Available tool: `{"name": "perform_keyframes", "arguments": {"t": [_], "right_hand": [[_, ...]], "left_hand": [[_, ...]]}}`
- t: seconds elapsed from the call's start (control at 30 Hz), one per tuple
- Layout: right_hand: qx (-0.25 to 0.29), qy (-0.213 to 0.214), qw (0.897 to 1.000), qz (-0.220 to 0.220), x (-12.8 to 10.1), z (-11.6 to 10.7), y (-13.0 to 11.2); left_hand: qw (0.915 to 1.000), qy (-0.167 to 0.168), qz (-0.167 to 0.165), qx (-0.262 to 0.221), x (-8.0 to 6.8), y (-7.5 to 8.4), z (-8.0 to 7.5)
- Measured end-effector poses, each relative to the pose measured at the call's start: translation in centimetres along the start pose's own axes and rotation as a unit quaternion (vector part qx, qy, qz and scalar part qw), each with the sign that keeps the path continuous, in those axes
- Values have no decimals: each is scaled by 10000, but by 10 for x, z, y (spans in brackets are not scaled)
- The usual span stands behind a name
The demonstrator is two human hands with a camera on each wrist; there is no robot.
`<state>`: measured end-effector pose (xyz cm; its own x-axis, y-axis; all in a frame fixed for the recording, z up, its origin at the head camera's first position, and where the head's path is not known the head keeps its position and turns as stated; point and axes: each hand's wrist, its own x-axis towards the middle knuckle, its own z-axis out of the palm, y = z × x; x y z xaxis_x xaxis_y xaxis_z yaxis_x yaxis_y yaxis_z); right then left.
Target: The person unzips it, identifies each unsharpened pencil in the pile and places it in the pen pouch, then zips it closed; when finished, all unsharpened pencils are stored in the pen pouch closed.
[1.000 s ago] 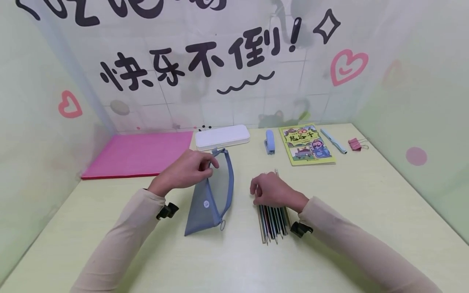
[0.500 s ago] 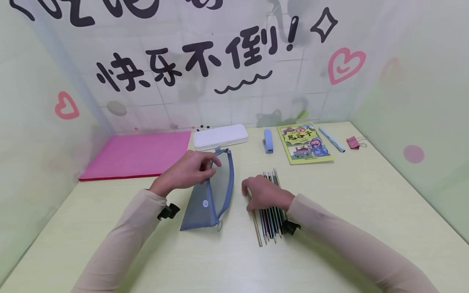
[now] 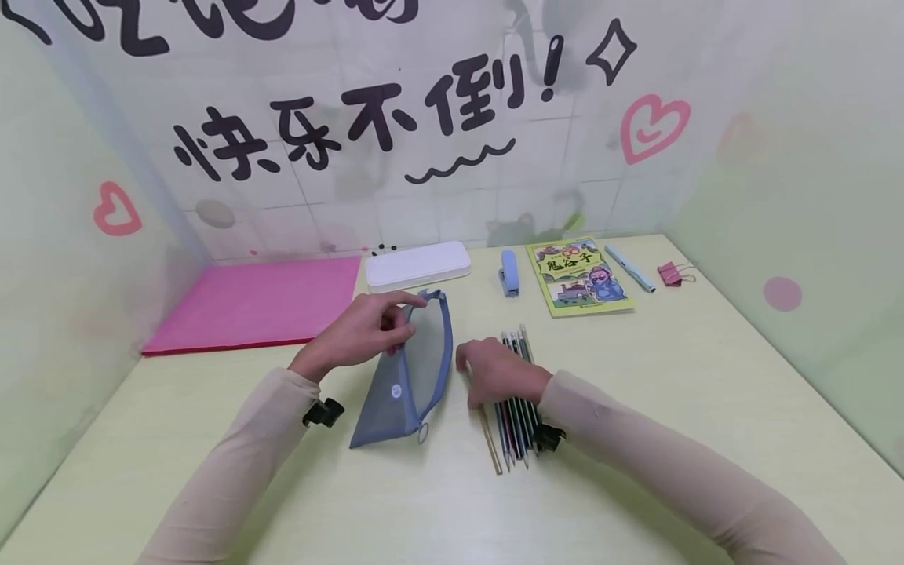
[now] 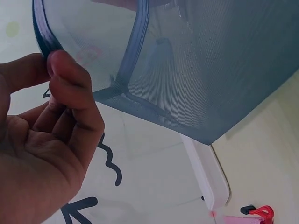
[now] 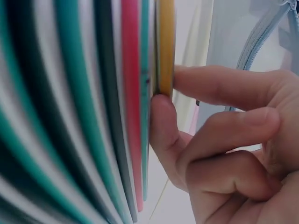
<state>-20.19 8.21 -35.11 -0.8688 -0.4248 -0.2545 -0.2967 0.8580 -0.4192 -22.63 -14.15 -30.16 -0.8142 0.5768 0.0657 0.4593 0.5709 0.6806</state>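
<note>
Your fingers (image 4: 70,79) on the left hand (image 3: 363,326) pinch the rim of the blue mesh pouch (image 3: 410,377) at mid-frame, holding its mouth up and open. The right hand (image 3: 497,373), just right of the pouch, lies knuckles-up on the row of coloured pencils (image 3: 515,424), its curled fingers (image 5: 224,86) pressing the yellow one at the row's edge, seemingly to draw it out. Both forearms angle in from the lower corners, low over the counter (image 3: 706,392)

Hidden and cut-off parts

The right hand (image 3: 500,373) covers the middle of the pencils (image 3: 514,424); in the right wrist view they blur and run off the left edge. The mesh pouch (image 4: 205,60) is cropped at the top. Book (image 3: 577,275) cover text is too small to read.
</note>
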Motion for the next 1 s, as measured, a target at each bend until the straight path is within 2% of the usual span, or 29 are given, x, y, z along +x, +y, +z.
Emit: {"name": "perform_keyframes", "arguments": {"t": [0.3, 0.5, 0.63, 0.77, 0.9, 1.0], "right_hand": [[400, -74, 9988, -262, 5, 0, 4], [1364, -95, 9906, 15, -2, -14, 11], [1942, 104, 9809, -95, -5, -24, 16], [2548, 235, 9661, -334, -6, -29, 22], [3367, 248, 9399, -512, -6, -30, 26], [3791, 310, 9231, -559, -4, -29, 27]], "left_hand": [[9999, 92, -51, -48, 0, -9, -2], [9997, 113, -136, -185, -2, -10, -3], [9995, 80, -148, -271, 0, -8, -2], [9990, 84, -223, -370, 0, -8, -1], [9984, 128, -281, -471, -1, -8, 0], [9983, 138, -247, -508, -2, -8, 0]]}}
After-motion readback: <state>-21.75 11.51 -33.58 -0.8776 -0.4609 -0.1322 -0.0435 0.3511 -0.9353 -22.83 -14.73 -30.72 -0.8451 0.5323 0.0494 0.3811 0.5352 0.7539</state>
